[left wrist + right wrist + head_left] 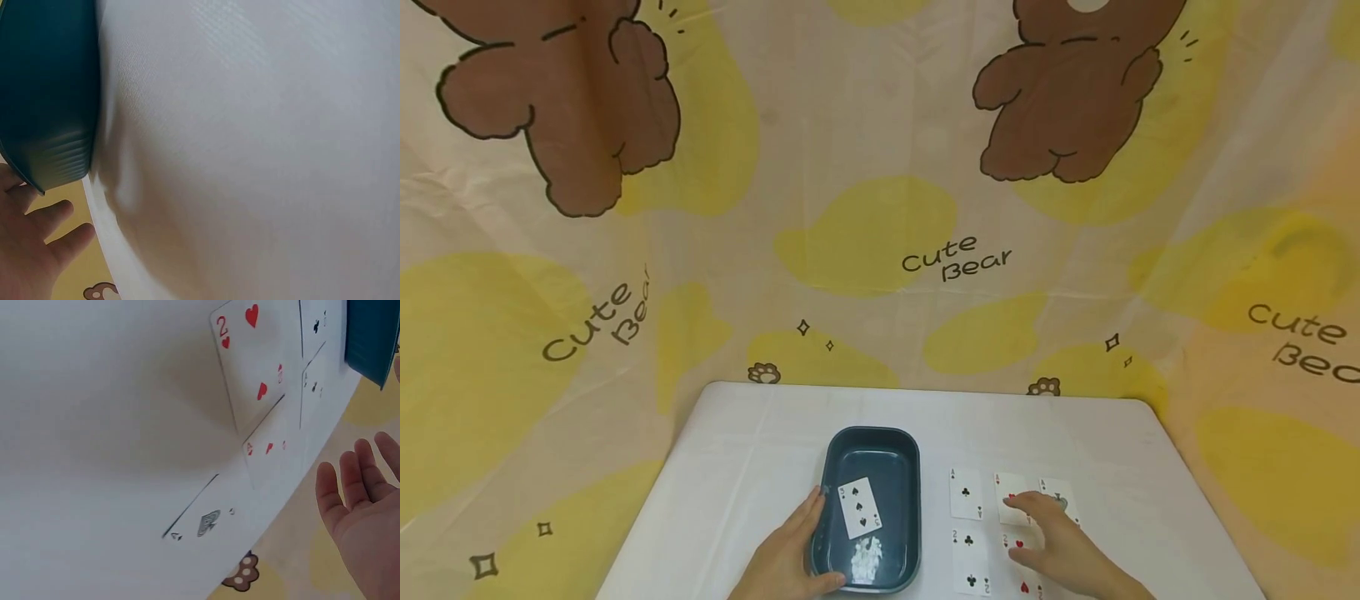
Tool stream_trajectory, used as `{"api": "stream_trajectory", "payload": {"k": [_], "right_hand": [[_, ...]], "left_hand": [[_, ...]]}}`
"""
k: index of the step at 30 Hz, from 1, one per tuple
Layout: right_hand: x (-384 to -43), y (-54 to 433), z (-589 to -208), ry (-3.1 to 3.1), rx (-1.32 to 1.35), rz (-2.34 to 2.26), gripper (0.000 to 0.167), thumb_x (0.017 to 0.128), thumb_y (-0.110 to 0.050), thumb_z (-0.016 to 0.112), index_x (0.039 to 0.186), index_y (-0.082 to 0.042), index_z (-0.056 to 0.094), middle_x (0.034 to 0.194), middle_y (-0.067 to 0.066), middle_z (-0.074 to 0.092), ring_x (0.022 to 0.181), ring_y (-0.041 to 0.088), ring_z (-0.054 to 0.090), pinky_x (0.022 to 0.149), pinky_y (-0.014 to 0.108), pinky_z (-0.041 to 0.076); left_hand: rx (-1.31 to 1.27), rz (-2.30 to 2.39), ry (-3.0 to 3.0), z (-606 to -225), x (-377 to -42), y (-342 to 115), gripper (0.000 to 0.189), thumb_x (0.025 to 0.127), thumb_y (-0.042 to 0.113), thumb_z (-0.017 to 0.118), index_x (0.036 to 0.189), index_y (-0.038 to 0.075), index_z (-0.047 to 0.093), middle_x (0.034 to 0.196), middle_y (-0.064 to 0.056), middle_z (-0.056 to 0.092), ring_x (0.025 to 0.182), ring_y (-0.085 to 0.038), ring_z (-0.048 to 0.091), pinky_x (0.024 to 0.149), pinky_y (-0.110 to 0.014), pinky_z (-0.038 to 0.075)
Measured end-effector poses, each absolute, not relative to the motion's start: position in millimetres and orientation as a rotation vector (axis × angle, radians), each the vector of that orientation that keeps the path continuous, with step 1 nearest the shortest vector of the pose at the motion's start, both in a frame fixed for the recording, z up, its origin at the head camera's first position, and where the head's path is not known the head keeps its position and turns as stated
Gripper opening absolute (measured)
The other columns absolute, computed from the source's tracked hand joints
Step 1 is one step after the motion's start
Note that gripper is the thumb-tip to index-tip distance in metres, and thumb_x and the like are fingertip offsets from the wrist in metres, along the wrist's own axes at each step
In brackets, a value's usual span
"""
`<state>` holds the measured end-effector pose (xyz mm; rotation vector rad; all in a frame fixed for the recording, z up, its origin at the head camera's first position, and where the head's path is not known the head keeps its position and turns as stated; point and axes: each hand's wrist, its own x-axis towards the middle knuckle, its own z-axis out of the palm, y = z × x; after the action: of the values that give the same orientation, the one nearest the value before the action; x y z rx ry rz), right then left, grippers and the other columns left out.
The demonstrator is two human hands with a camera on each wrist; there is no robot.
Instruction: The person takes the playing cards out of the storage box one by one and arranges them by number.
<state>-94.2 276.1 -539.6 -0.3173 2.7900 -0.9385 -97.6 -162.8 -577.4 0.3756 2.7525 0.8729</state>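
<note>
A dark teal tray [912, 500] stands on the white table, with a three of spades [868, 492] lying face up inside it. My left hand [786, 546] rests against the tray's left side, its thumb by the near rim and its fingers extended along the wall. To the right, my right hand [1063, 546] hovers over face-up playing cards with relaxed fingers and nothing in them. Around it lie the ace of clubs [966, 493], ace of hearts [1011, 483], ace of spades [209, 522], two of clubs [970, 562] and two of hearts [250, 356]. The hand partly covers some cards in the head view.
The white table [760, 433] has rounded far corners. Behind it hangs a cream and yellow cloth [850, 333] printed with brown bears and lettering. The aces form a far row, with the twos nearer, all right of the tray.
</note>
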Motion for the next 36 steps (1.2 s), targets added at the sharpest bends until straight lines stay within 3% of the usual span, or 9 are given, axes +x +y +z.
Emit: {"api": "stream_trajectory", "payload": {"k": [10,18,23,29,36], "right_hand": [[-103.9,246.3,-521.7,2.815,-0.478,-1.02,0.061,0.087,-0.031,0.086,0.139,-0.012,0.062,0.143,0.013,0.056,0.128,0.042,0.056,0.1,0.066,0.05],[-121.4,212.6,-523.6,2.769,-0.527,-1.1,0.061,0.089,-0.031,0.084,0.142,-0.014,0.06,0.143,0.004,0.054,0.128,0.032,0.058,0.101,0.06,0.052],[-132.2,189.4,-518.1,2.742,-0.567,-1.157,0.059,0.089,-0.028,0.084,0.141,-0.013,0.061,0.142,0.006,0.055,0.127,0.034,0.058,0.098,0.06,0.053],[-145.5,165.9,-515.3,2.735,-0.589,-1.193,0.061,0.089,-0.024,0.084,0.142,-0.008,0.06,0.144,0.01,0.056,0.133,0.036,0.055,0.106,0.063,0.048],[-156.5,139.4,-515.7,2.707,-0.636,-1.18,0.065,0.088,-0.032,0.084,0.144,-0.012,0.059,0.146,0.009,0.055,0.135,0.034,0.054,0.109,0.061,0.047]], "left_hand": [[0.376,0.871,2.752,-576.8,-96.6,-162.3,0.125,0.071,0.072,0.081,0.164,0.004,0.032,0.17,-0.013,0.03,0.144,-0.045,0.046,0.099,-0.072,0.048],[0.352,0.876,2.738,-574.7,-97.1,-162.6,0.125,0.071,0.071,0.081,0.165,0.006,0.03,0.171,-0.012,0.029,0.145,-0.044,0.045,0.102,-0.071,0.046],[0.358,0.889,2.732,-576.9,-96.9,-162.8,0.125,0.071,0.071,0.081,0.165,0.006,0.03,0.171,-0.012,0.028,0.146,-0.044,0.045,0.102,-0.071,0.046],[0.365,0.888,2.744,-576.5,-96.6,-161.8,0.125,0.071,0.071,0.081,0.165,0.006,0.03,0.171,-0.011,0.028,0.146,-0.043,0.045,0.102,-0.071,0.046],[0.361,0.861,2.747,-577.0,-96.8,-162.9,0.125,0.071,0.073,0.08,0.165,0.007,0.029,0.172,-0.01,0.028,0.146,-0.042,0.045,0.103,-0.07,0.046]]}}
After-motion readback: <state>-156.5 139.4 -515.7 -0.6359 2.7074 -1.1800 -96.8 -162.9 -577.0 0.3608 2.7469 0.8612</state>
